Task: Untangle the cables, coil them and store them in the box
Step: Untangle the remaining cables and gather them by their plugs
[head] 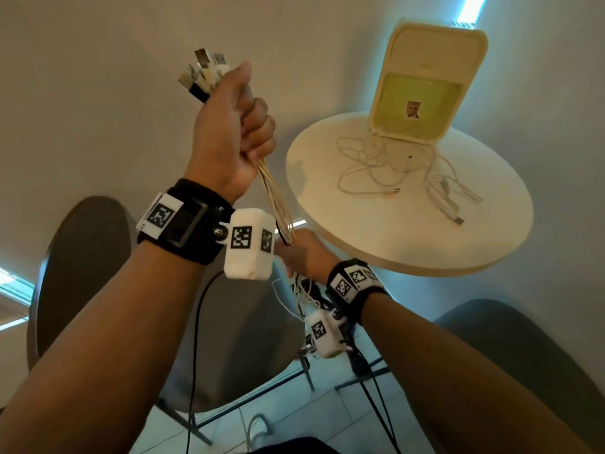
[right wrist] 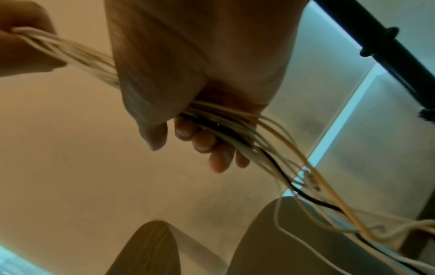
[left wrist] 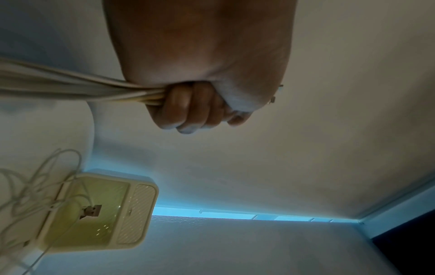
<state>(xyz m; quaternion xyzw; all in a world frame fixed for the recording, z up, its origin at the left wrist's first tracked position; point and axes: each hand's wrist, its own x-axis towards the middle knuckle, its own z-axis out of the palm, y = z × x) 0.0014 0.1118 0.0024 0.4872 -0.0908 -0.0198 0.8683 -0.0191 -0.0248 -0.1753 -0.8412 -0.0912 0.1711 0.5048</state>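
My left hand (head: 232,126) is raised and grips a bundle of mostly white cables (head: 275,198) just below their USB plugs (head: 203,73), which stick out above the fist. The bundle runs down to my right hand (head: 304,253), whose fingers curl around it beside the table edge. In the left wrist view the fist (left wrist: 195,108) clamps the cables (left wrist: 70,87). The right wrist view shows the right hand (right wrist: 200,121) around the strands (right wrist: 235,130), one black (right wrist: 306,197), with tangled ends hanging below. The cream box (head: 422,93) stands open on the round table (head: 425,250).
More loose white cables (head: 393,165) lie tangled on the table in front of the box (left wrist: 94,214). A grey chair (head: 82,273) stands at the left and another (head: 523,355) at the right. Black wrist-camera cords hang toward the tiled floor.
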